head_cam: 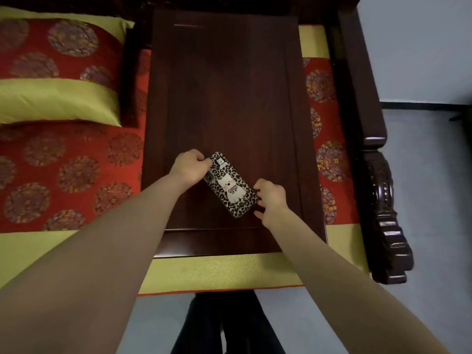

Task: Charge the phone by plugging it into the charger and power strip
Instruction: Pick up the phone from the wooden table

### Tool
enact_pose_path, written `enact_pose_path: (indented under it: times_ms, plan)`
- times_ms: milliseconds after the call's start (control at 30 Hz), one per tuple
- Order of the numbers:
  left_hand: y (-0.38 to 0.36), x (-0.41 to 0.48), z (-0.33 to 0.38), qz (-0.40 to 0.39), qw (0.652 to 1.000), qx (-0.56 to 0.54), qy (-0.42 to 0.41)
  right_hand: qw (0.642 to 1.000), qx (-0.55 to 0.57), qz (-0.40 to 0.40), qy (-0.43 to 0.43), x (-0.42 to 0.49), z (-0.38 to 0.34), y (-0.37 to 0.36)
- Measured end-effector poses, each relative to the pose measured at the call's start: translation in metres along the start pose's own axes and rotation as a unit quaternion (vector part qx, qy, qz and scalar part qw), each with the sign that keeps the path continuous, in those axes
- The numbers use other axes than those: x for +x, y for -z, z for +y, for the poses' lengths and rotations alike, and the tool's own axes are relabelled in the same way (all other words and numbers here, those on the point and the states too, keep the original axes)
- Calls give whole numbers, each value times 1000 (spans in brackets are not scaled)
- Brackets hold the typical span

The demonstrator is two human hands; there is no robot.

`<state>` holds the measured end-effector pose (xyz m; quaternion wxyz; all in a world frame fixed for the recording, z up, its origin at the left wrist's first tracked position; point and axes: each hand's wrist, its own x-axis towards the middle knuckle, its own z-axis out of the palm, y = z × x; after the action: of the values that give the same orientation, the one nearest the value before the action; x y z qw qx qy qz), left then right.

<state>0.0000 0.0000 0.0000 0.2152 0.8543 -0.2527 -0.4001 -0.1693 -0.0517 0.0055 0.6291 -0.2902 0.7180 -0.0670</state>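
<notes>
**Both hands on phone at dark wooden counter**

A leopard-print-cased phone with a white cartoon cat (231, 185) lies face down, diagonally, on the dark reddish-brown wooden counter (224, 85). The left hand (190, 166) grips its upper end with curled fingers; the right hand (270, 200), fingers loosely bent, touches its lower edge.

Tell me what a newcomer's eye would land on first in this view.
First, the phone in its leopard-print cat case, lying face down and slantwise near the front of the dark wooden table. The left hand grips its far end and the right hand touches its near end. Next come the red-and-green patterned pillow at the upper left and the matching seat cushion below it; no charger or power strip shows.
</notes>
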Motion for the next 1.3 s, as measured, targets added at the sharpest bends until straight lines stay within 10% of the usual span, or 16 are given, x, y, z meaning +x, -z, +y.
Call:
enact_pose_path:
  times_ms: [200, 400, 833, 1067, 1300]
  plan:
    - [9, 16, -5, -127, 978, -109, 125, 998, 57, 20, -16, 8, -6, -6]
    - [3, 11, -14, -179, 956, -228, 54, 999, 52, 16, 6, 8, -2, -6]
    - [43, -53, -57, -1, 884, -463, 58, 956, -106, -196, 193, -28, -27, -29]
    - [106, -148, -142, 145, 837, -524, 62, 863, -257, -320, 294, -99, -17, -116]
    - [126, -270, -253, 293, 673, -671, 104, 706, -405, -468, 345, -201, 70, -213]
